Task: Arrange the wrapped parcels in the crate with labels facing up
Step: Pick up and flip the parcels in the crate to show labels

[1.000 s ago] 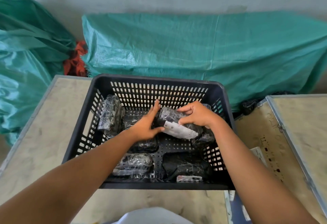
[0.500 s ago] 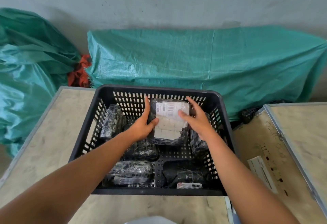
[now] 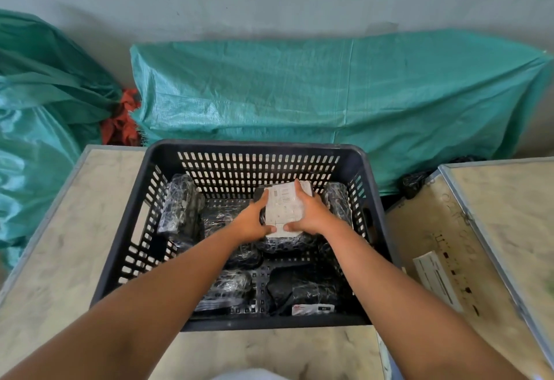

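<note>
A black slotted crate (image 3: 257,151) stands on a pale wooden case. Inside it, my left hand (image 3: 250,223) and my right hand (image 3: 310,214) grip a black wrapped parcel (image 3: 283,208) from both sides, its white label facing up, at the back middle. Other black wrapped parcels lie around: one upright at the back left (image 3: 181,202), one at the back right (image 3: 337,199), one at the front left (image 3: 226,288), and one at the front right (image 3: 302,289) with a small label at its near edge. Another parcel (image 3: 218,217) sits partly hidden under my left wrist.
Green tarpaulin-covered bulk (image 3: 329,94) lies behind the crate, with another green bundle (image 3: 39,115) at the left and red cloth (image 3: 121,121) between them. A second wooden case (image 3: 494,214) with a white sticker stands to the right.
The parcel was turned from lying on its side to label up, then lowered flatter into the crate's back middle. Both hands stayed on it.
</note>
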Tool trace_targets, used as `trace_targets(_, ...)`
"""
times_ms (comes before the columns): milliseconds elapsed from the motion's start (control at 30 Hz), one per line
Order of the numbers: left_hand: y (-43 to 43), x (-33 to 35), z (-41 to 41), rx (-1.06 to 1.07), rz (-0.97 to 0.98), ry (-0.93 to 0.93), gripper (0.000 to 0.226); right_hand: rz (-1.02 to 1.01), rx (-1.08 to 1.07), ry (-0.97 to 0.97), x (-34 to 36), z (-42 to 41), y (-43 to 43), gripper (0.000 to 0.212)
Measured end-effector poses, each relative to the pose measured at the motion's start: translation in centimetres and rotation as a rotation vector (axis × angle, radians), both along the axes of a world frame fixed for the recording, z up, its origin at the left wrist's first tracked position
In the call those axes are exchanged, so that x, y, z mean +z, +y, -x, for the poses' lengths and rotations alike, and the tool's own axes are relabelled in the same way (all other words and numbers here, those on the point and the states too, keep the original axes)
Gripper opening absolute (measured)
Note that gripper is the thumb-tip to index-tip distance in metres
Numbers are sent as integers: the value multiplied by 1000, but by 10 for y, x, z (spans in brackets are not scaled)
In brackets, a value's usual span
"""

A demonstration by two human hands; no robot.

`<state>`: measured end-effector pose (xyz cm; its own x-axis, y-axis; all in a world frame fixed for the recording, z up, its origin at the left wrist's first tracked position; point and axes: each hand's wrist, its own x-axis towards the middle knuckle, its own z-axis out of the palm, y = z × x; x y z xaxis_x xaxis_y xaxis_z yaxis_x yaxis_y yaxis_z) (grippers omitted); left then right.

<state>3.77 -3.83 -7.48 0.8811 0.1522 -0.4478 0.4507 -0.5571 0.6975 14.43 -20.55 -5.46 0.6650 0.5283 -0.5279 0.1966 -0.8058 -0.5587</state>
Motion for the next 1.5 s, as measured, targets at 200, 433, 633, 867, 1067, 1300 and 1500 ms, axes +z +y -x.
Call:
trace_targets(200,-15,-18,-4,67,-146,3,82,252,59,-4,-17,-4,13,119)
trace_targets(433,-16,-32,7,-90,-173,10,81,282,50,58,-27,-4,15,129)
trace_targets(633,-35,-37,2,-210,-411,67,68,278,16,-36,-40,11,13,120)
trace_targets(867,-36,-33,8,-261,-529,70,70,205,68,-322,10,12,8,81)
trace_targets(1067,-37,-34,10,-293,-593,59,71,276,-32,-593,51,13,-28,75)
trace_targets(1300,-39,-35,7,-330,-631,86,68,20,-177,-348,43,24,-51,90)
trace_targets(1500,-37,-40,8,-316,-607,71,67,-68,-185,-190,35,26,-51,85)
